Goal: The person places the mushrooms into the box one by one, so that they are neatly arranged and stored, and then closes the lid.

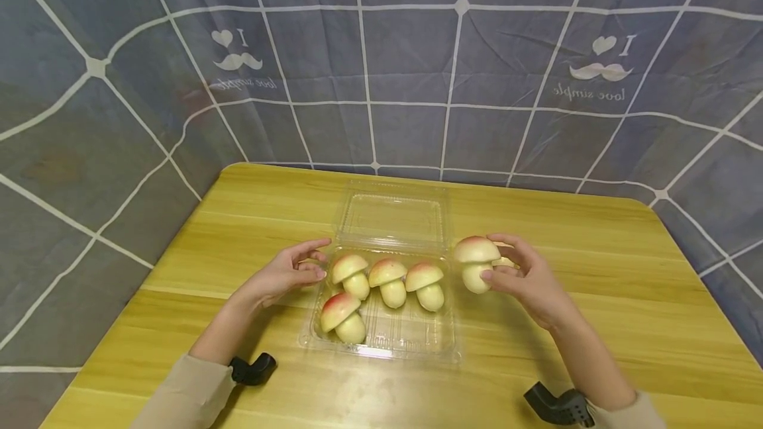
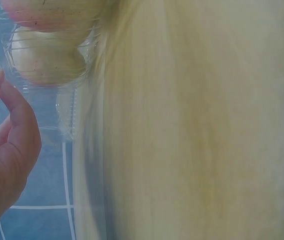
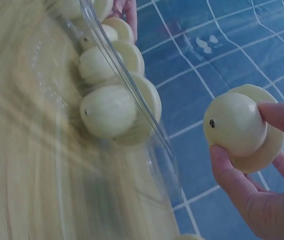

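In the head view, a clear plastic clamshell container (image 1: 405,336) lies on the table with its lid (image 1: 396,217) folded back. Several toy mushrooms with yellow, red-tinged caps sit inside: a row of three, including one in the middle (image 1: 390,283), and another at front left (image 1: 342,320). My left hand (image 1: 286,273) pinches the container's left rim between thumb and fingers. My right hand (image 1: 524,280) grips a mushroom (image 1: 475,263) upright, just right of the container. The right wrist view shows its pale stem (image 3: 234,125) between thumb and fingers.
Behind my right hand another yellow piece (image 1: 505,261) is partly hidden. The wooden table (image 1: 381,396) spreads around the container. A grey-blue curtain with white lines (image 1: 411,71) hangs at the back and sides. Each wrist carries a black mount (image 1: 253,369).
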Demonstrator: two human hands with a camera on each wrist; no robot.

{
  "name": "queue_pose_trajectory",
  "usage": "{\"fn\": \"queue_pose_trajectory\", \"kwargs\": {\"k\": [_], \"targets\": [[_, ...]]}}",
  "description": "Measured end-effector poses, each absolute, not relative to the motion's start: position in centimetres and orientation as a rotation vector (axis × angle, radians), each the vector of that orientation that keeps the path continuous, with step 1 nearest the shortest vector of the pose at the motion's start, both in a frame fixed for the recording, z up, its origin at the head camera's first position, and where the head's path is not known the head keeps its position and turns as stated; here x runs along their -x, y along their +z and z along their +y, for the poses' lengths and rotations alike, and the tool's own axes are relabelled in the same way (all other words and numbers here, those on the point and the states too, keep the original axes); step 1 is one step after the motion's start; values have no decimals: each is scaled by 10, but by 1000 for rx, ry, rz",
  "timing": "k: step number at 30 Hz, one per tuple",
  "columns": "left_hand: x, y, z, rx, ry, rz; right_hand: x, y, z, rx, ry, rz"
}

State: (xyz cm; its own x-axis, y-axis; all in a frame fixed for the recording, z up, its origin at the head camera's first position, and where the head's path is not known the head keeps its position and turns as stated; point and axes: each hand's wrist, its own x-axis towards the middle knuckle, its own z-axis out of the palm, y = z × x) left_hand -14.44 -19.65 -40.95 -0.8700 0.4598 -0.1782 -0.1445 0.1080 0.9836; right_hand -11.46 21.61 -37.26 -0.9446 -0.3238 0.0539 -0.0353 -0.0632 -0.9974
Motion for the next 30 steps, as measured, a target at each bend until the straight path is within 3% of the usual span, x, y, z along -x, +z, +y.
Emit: {"fn": "queue_pose_trajectory", "kwargs": {"k": [30], "targets": [[145, -408, -195, -307, 1795, 1975, 109, -383, 157, 488, -1982, 1911]]}}
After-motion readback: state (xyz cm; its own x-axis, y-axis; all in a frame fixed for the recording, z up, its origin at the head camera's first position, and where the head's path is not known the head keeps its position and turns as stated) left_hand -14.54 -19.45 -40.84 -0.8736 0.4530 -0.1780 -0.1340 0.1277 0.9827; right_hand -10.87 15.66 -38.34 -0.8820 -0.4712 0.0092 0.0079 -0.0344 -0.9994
